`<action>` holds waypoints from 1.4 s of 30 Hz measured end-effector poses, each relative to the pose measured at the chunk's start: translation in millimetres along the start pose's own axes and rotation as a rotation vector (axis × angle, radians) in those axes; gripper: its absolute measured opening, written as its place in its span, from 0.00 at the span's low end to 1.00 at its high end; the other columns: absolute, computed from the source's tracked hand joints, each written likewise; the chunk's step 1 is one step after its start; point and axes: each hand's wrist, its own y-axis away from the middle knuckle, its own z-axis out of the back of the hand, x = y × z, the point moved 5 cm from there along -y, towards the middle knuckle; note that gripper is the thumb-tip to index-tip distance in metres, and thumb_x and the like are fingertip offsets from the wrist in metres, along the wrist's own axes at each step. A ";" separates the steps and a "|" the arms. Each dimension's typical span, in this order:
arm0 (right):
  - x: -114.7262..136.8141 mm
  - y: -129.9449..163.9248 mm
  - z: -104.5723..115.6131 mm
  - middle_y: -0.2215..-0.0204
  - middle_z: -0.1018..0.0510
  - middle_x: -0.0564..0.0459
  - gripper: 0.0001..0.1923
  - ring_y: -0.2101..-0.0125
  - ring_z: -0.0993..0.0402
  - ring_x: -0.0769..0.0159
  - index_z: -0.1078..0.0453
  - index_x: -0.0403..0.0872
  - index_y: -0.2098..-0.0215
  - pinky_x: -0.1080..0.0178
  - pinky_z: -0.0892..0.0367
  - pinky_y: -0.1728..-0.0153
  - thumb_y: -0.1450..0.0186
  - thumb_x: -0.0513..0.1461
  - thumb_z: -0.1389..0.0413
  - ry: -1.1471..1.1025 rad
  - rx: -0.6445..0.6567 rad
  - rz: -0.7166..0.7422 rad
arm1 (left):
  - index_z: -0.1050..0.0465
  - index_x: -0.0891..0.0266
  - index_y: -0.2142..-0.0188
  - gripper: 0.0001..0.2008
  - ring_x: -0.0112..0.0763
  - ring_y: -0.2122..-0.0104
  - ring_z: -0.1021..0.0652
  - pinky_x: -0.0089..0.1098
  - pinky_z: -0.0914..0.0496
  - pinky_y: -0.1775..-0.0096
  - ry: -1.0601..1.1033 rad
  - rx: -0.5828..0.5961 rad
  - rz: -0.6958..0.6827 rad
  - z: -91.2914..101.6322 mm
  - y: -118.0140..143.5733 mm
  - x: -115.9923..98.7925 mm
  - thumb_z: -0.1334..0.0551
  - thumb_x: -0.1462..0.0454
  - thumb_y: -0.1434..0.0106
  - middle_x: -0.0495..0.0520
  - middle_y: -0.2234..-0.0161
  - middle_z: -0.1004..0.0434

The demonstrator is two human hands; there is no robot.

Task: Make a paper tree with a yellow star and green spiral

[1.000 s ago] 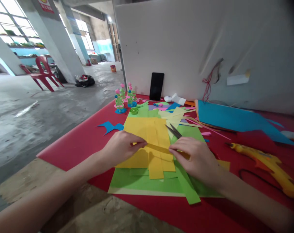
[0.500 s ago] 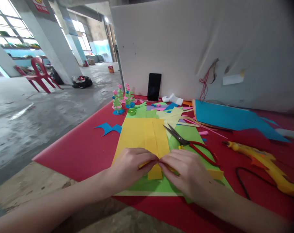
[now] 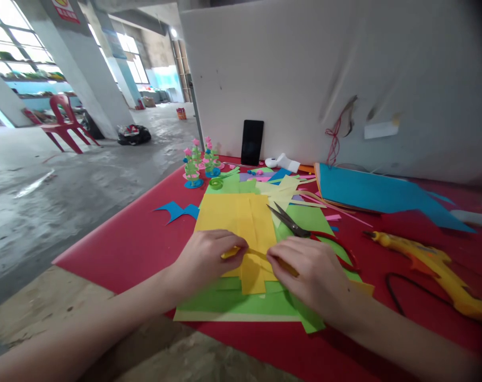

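Observation:
A narrow yellow paper strip (image 3: 257, 254) stretches between my two hands. My left hand (image 3: 209, 260) pinches one part of it, and a short end pokes out by the palm. My right hand (image 3: 308, 268) pinches the other side, with more of the strip showing under its fingers. Below them lie yellow paper sheets (image 3: 219, 212) on top of green paper (image 3: 221, 305). Scissors (image 3: 299, 228) with dark blades and red handles rest partly open just beyond my right hand, which covers some of the handle.
At right lies a yellow glue gun (image 3: 428, 260) with a dark cord. Blue sheets (image 3: 372, 191) and cut paper strips lie behind. Small paper trees (image 3: 192, 172), a green paper coil (image 3: 216, 183) and a blue scrap (image 3: 177, 211) sit left. A phone (image 3: 252, 142) leans on the wall.
My hands were touching at the fingertips and have moved apart. The yellow strip between them has come into view. Both hands are slightly higher over the yellow sheets.

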 end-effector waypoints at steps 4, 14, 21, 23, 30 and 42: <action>-11.5 -4.6 4.9 0.72 0.24 0.51 0.08 0.71 0.30 0.66 0.30 0.44 0.71 0.65 0.40 0.71 0.39 0.32 0.50 0.037 0.006 -0.046 | 0.27 0.62 0.70 0.06 0.27 0.73 0.23 0.23 0.32 0.73 -0.056 0.001 0.075 3.9 -3.9 30.6 0.43 0.67 0.44 0.50 0.73 0.21; -11.1 -5.1 2.3 0.72 0.25 0.50 0.08 0.71 0.30 0.66 0.30 0.44 0.70 0.64 0.39 0.70 0.38 0.33 0.51 0.051 0.069 -0.004 | 0.30 0.62 0.62 0.08 0.26 0.65 0.23 0.24 0.30 0.63 0.023 0.066 0.041 1.0 -5.7 15.4 0.46 0.64 0.39 0.52 0.65 0.22; 5.8 1.6 -5.3 0.76 0.28 0.52 0.09 0.74 0.34 0.67 0.32 0.45 0.71 0.64 0.44 0.73 0.37 0.34 0.53 0.058 0.106 0.089 | 0.31 0.65 0.63 0.08 0.28 0.68 0.25 0.26 0.31 0.67 0.202 0.150 -0.073 -17.7 6.6 -16.2 0.48 0.67 0.37 0.55 0.69 0.25; 8.1 1.8 -4.7 0.77 0.29 0.53 0.10 0.75 0.35 0.67 0.32 0.44 0.71 0.63 0.45 0.74 0.37 0.34 0.54 0.060 0.112 0.106 | 0.31 0.65 0.63 0.08 0.28 0.68 0.25 0.27 0.30 0.66 0.209 0.152 -0.068 -18.2 7.5 -12.6 0.48 0.67 0.38 0.55 0.69 0.25; 13.4 4.0 -6.3 0.78 0.31 0.54 0.09 0.76 0.38 0.67 0.33 0.44 0.73 0.64 0.47 0.76 0.38 0.32 0.53 0.069 0.115 0.126 | 0.28 0.65 0.69 0.06 0.28 0.71 0.24 0.26 0.30 0.69 0.232 0.114 -0.038 -15.9 7.8 -15.1 0.44 0.69 0.43 0.54 0.72 0.24; -22.5 -10.3 24.4 0.75 0.26 0.53 0.06 0.74 0.32 0.67 0.32 0.45 0.75 0.64 0.43 0.75 0.41 0.32 0.49 0.098 0.057 -0.053 | 0.26 0.65 0.70 0.08 0.31 0.74 0.22 0.28 0.29 0.71 0.048 -0.047 0.293 24.1 -11.5 59.0 0.43 0.66 0.43 0.54 0.73 0.20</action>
